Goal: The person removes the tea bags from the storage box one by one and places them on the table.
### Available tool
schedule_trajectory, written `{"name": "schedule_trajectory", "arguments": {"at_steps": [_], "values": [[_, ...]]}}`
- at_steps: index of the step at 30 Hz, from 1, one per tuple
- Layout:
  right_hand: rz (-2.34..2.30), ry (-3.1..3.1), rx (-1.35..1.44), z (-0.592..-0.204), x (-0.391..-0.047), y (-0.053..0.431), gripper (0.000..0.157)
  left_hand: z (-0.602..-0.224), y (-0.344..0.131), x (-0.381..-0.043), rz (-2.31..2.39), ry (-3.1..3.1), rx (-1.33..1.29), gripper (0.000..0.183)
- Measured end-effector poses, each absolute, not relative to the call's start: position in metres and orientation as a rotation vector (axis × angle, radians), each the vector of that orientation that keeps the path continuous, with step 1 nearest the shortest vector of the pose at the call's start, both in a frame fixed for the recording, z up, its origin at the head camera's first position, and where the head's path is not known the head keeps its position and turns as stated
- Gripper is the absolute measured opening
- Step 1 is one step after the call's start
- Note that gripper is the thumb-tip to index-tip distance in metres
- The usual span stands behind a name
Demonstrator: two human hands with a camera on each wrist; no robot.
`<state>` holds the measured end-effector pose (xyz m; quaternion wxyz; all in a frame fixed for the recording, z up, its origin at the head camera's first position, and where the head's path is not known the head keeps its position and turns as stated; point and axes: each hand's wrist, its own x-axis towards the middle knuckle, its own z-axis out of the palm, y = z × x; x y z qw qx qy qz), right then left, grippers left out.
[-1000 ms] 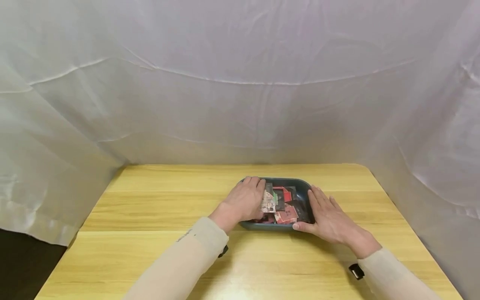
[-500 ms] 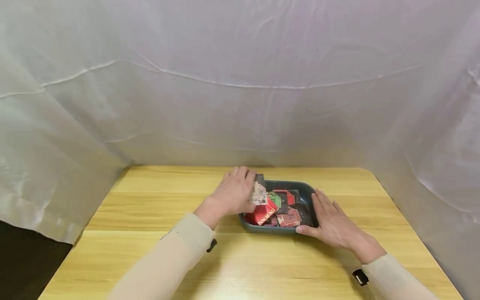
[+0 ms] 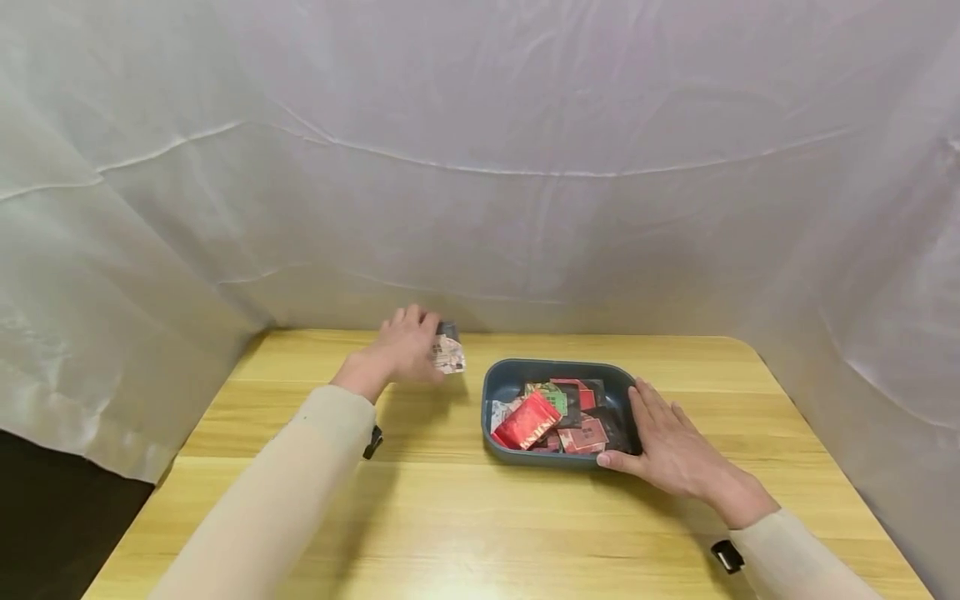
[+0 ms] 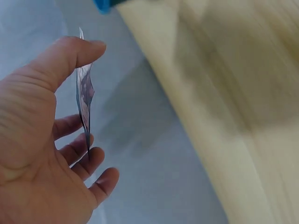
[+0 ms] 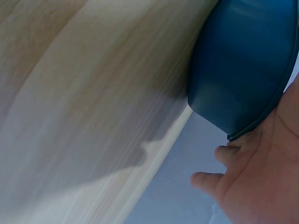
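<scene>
My left hand (image 3: 397,346) pinches a small flat sachet (image 3: 450,357) with a dark strip and a pale printed front, near the table's back edge. In the left wrist view the sachet (image 4: 85,93) appears edge-on between thumb and fingers. To its right stands a dark blue rectangular bin (image 3: 540,458) holding several sachets; a shiny red sachet (image 3: 528,421) lies on top at the left, with a green-labelled sachet (image 3: 557,402) beside it. My right hand (image 3: 675,450) rests against the bin's right end, fingers extended along the rim and thumb at the front corner.
The wooden table (image 3: 450,533) reaches back to a pale hanging cloth (image 3: 480,233), which also encloses both sides. A dark opening (image 3: 60,517) shows past the table's left edge. Small black wrist devices sit at both cuffs.
My left hand has lifted the pale sachet out of the bin and carried it left and back. The red sachet has come into view. My right hand has stayed at the bin's right end.
</scene>
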<state>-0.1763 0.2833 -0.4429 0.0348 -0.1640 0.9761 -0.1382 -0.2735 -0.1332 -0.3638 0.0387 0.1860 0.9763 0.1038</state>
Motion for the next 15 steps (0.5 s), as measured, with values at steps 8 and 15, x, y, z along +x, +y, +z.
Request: {"name": "schedule_trajectory", "arguments": {"at_steps": [8,15], "values": [[-0.403,3.016,-0.515,-0.441,-0.175,0.282,0.127,-0.394,-0.137,-0.286,0.243,2.896,0.519,0.104],[-0.387,3.031,-0.518,-0.444,-0.172,0.282,0.126,-0.411,-0.128,-0.29,0.219,2.845,0.591,0.097]]}}
